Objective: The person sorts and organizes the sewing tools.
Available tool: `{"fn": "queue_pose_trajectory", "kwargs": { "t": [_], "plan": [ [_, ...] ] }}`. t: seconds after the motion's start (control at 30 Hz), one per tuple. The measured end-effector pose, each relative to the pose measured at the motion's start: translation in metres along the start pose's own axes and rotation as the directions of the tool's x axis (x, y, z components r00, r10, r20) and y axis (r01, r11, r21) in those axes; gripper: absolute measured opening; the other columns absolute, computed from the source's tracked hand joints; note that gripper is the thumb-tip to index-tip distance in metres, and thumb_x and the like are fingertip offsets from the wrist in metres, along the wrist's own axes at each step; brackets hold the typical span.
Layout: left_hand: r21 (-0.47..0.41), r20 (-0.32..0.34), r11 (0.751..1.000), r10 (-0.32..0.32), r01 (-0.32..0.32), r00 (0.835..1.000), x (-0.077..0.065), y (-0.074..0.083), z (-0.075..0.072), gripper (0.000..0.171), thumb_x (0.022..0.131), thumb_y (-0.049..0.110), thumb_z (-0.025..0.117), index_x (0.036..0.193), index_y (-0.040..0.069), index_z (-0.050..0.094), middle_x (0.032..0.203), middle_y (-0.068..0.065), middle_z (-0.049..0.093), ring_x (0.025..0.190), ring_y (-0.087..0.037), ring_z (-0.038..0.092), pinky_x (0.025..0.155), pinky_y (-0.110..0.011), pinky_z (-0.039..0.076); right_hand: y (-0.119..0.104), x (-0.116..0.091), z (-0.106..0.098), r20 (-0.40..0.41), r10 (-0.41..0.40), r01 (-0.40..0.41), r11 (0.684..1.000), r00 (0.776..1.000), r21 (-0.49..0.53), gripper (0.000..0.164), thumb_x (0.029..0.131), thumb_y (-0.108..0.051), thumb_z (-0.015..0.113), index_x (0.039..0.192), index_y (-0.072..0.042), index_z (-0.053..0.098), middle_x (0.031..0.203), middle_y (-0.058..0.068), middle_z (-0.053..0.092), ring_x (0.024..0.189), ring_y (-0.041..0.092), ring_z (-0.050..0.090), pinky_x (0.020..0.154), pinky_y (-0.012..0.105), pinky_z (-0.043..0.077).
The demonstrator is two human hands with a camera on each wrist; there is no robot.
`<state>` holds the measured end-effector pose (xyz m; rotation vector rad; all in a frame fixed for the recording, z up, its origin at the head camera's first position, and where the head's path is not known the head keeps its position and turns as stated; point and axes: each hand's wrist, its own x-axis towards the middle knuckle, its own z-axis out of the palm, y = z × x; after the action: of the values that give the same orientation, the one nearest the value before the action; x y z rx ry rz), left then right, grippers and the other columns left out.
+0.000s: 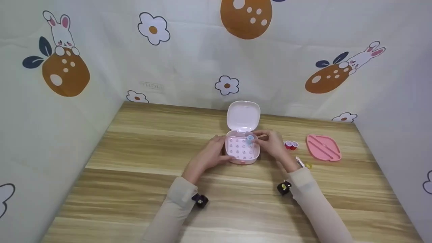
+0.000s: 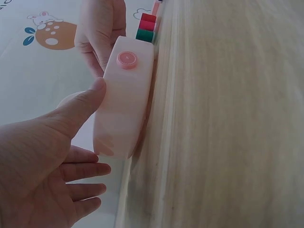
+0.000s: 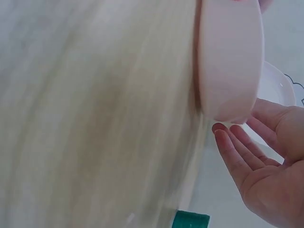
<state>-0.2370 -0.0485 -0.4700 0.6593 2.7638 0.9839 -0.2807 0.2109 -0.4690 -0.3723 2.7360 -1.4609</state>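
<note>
A pink sewing box (image 1: 242, 161) stands on the wooden table with its lid (image 1: 243, 115) raised. Its floor carries a small repeated print. In the back right corner of the box is a light-blue thread spool (image 1: 249, 138). My right hand (image 1: 274, 144) reaches over the right wall and pinches this spool between thumb and index finger; the other fingers stay outside the wall. With my left hand (image 1: 211, 153) I hold the box's left side, thumb (image 2: 85, 104) at the front rim, other fingers spread along the side. The wall hides the spool in both wrist views.
Red spools (image 1: 291, 145) lie right of my right hand, and a green spool (image 3: 191, 220) shows in the right wrist view. Farther right is a pink divided tray (image 1: 324, 147). A small white tool (image 1: 299, 162) and a yellow item (image 1: 308, 165) lie near my right wrist.
</note>
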Motion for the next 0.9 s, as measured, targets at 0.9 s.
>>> {"fn": "queue_pose_trajectory", "kwargs": {
  "t": [0.9],
  "plan": [
    [-0.018,0.006,1.0,-0.017,0.017,1.0,0.0,0.0,-0.002,0.087,0.095,0.037,0.08,0.159,-0.004,0.037,0.162,-0.026,0.043,0.155,-0.045,0.032,0.132,-0.051,0.02,-0.005,-0.018,-0.035,0.003,-0.04,0.04,0.991,0.999,-0.128,0.035,0.095,0.0,0.074,0.128,0.009,0.069,0.122,0.036,0.069,0.104,0.049,0.072,0.093,0.055,0.062]
  ]
}}
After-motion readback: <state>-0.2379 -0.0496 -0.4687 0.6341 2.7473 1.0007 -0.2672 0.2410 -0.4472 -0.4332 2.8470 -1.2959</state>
